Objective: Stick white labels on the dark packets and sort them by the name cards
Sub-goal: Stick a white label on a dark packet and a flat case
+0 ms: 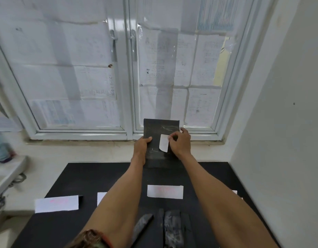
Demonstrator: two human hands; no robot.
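**Label going on a packet held clear of the mat**

- Flat rectangular dark packet (pixel 160 126) is held upright in the air, past the far edge of the mat and in front of the window sill. Broad face toward the camera. Surface scuffed, with pale scratches.
- Small white paper label (pixel 163 144) sits right of centre on that face. Its lower edge looks slightly curled, so it is probably not fully stuck down.
- Left hand (pixel 141 147) grips the packet's left edge, thumb laid across the front. The fingers behind are hidden.
- Right hand (pixel 180 142) has curled fingers, with thumb and forefinger closed on the label's upper right edge. One finger shows past the packet's right edge.

Handling, as judged:
- The packet looks thin, light and fairly stiff, since it stays flat when supported at one edge.
- The edges are the place to hold it, leaving the face free.
- The face may be slick; a firm thumb rub from the pinned edge outward should seat the label.
- The label is flimsy and will crease if pushed sideways.

Around it:
- Black rectangular mat (pixel 83 176) lies below on a pale counter.
- White name card with pink writing (pixel 165 191) is at centre, a second one (pixel 56 204) at left, and a third (pixel 101 196) is half hidden by the left forearm. The writing is too blurred to read.
- More dark packets (pixel 173 228) lie near the mat's front edge.
- Window (pixel 83 68) is covered with paper sheets.
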